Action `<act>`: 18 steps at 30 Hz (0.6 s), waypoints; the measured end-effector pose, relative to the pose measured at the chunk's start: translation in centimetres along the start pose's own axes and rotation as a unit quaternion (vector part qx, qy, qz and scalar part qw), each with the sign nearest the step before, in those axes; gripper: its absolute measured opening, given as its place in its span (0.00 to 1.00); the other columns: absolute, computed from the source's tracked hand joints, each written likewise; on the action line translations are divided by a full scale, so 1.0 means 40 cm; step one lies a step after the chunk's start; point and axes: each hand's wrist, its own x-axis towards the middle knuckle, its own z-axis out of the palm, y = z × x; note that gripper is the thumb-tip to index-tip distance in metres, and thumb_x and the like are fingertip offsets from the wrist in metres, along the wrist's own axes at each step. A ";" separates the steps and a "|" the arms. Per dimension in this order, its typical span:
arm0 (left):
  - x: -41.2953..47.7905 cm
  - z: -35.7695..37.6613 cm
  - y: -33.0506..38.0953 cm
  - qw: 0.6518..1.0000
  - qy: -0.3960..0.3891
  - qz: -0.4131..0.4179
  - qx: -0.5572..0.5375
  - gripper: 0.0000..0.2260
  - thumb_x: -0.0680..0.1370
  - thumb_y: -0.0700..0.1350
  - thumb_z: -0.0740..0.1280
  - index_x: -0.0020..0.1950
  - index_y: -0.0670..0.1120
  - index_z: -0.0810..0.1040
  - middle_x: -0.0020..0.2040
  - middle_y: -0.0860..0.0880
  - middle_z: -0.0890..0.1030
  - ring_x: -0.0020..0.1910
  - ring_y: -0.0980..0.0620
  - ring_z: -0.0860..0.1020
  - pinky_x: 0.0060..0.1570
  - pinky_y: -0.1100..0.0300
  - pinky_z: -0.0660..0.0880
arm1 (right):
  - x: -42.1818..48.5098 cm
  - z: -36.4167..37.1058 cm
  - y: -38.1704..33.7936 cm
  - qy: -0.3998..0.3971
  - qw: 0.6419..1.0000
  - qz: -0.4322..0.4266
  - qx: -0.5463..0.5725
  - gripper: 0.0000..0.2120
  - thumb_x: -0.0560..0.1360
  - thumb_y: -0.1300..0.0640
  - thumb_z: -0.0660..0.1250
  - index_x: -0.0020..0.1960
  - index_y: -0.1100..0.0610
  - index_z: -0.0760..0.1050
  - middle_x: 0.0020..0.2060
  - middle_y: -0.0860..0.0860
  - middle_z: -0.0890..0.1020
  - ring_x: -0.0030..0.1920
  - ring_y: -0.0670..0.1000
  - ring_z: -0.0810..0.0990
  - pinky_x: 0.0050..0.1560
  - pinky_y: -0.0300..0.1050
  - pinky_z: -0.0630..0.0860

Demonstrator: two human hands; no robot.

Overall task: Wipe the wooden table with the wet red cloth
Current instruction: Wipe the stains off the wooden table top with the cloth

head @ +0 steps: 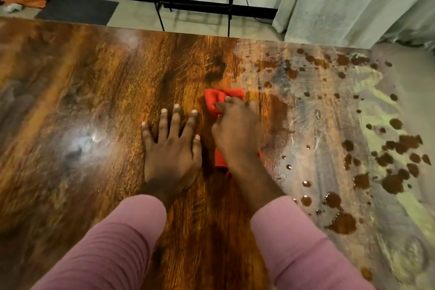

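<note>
**Red cloth pinned mid-table at the edge of the dusty patch**

While the left hand (173,148) lies flat with fingers spread, holding nothing, the right hand (237,132) presses down on the red cloth (217,99), fingers curled over it. Bright red and crumpled, the cloth shows past the fingertips and beneath the wrist. Around it the wooden table (94,101) gleams; to the right lies pale grey film with dark droplets (341,222).

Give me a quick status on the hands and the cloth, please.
Left hand flat on wooden table, empty. Right hand pressing red cloth. Dusty patch and droplets unwiped on the right.
</note>
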 end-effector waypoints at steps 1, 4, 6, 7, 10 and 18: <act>0.000 0.000 0.000 1.000 -0.001 0.000 0.000 0.28 0.79 0.58 0.39 0.80 0.57 0.43 0.81 0.48 0.44 0.79 0.46 0.40 0.74 0.36 0.41 | 0.012 -0.007 0.019 -0.025 0.999 -0.020 -0.003 0.14 0.72 0.58 0.66 0.56 0.51 0.80 0.55 0.48 0.80 0.54 0.52 0.71 0.46 0.43 0.70; 0.003 0.001 0.000 1.000 -0.003 -0.001 -0.003 0.27 0.79 0.59 0.38 0.79 0.58 0.41 0.81 0.48 0.43 0.79 0.47 0.39 0.74 0.36 0.41 | 0.074 -0.033 0.097 -0.001 0.996 0.087 -0.021 0.13 0.71 0.58 0.69 0.55 0.51 0.80 0.51 0.51 0.80 0.55 0.53 0.71 0.41 0.41 0.65; 0.003 0.001 0.001 1.000 -0.002 0.000 -0.004 0.28 0.79 0.59 0.38 0.79 0.58 0.41 0.81 0.48 0.43 0.79 0.47 0.39 0.74 0.36 0.41 | 0.123 -0.042 0.116 0.070 0.979 0.189 -0.006 0.08 0.70 0.60 0.70 0.50 0.54 0.81 0.46 0.53 0.81 0.54 0.54 0.73 0.39 0.42 0.64; 0.004 0.001 0.000 1.000 -0.002 0.000 -0.004 0.28 0.79 0.58 0.38 0.80 0.58 0.41 0.81 0.48 0.43 0.79 0.46 0.40 0.74 0.36 0.41 | 0.136 -0.036 0.104 0.089 0.974 0.210 -0.009 0.06 0.71 0.61 0.69 0.48 0.55 0.81 0.45 0.54 0.81 0.54 0.55 0.73 0.39 0.43 0.64; 0.005 -0.002 0.003 1.000 -0.003 -0.004 -0.002 0.28 0.79 0.58 0.39 0.80 0.57 0.43 0.81 0.48 0.44 0.79 0.46 0.41 0.74 0.35 0.41 | 0.143 -0.009 0.036 0.069 0.982 0.176 0.005 0.07 0.71 0.60 0.69 0.49 0.55 0.81 0.45 0.53 0.81 0.54 0.56 0.72 0.40 0.44 0.67; 0.007 0.003 -0.005 1.000 -0.004 0.006 -0.014 0.28 0.79 0.60 0.37 0.80 0.58 0.42 0.81 0.49 0.43 0.79 0.47 0.38 0.74 0.37 0.40 | 0.192 -0.028 0.084 0.005 0.995 0.103 0.004 0.06 0.73 0.59 0.68 0.49 0.52 0.80 0.41 0.51 0.75 0.54 0.55 0.74 0.37 0.45 0.70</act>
